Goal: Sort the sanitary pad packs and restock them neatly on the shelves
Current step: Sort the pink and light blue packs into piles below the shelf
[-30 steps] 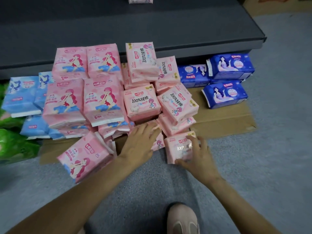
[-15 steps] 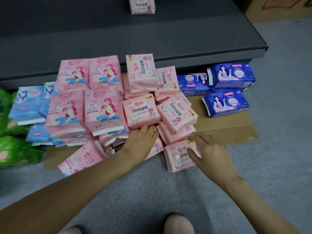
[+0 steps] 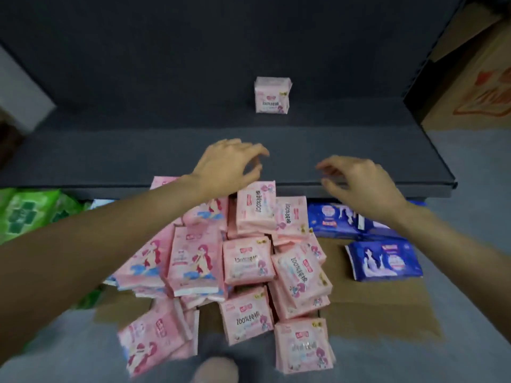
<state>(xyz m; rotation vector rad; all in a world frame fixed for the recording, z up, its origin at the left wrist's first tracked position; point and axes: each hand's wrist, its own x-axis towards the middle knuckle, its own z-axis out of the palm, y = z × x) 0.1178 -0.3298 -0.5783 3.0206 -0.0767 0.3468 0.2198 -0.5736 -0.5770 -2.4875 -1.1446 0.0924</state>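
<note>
- The left hand [image 3: 231, 168] hangs over the shelf's [image 3: 110, 158] front edge, fingers loosely curved, grasping nothing.
- The right hand [image 3: 359, 183] hovers at its three o'clock, well apart, fingers relaxed and empty too.
- One small pink pack [image 3: 272, 95] stands upright at the back of the dark shelf, at twelve o'clock from the hands.
- On the floor, at six o'clock below them, a heap of pink packs [image 3: 246, 261] lies on flattened cardboard [image 3: 373, 299].
- Dark blue packs [image 3: 383, 261] lie at the heap's three o'clock.
- Green packs [image 3: 25, 214] sit out at nine o'clock, partly under the shelf.
</note>
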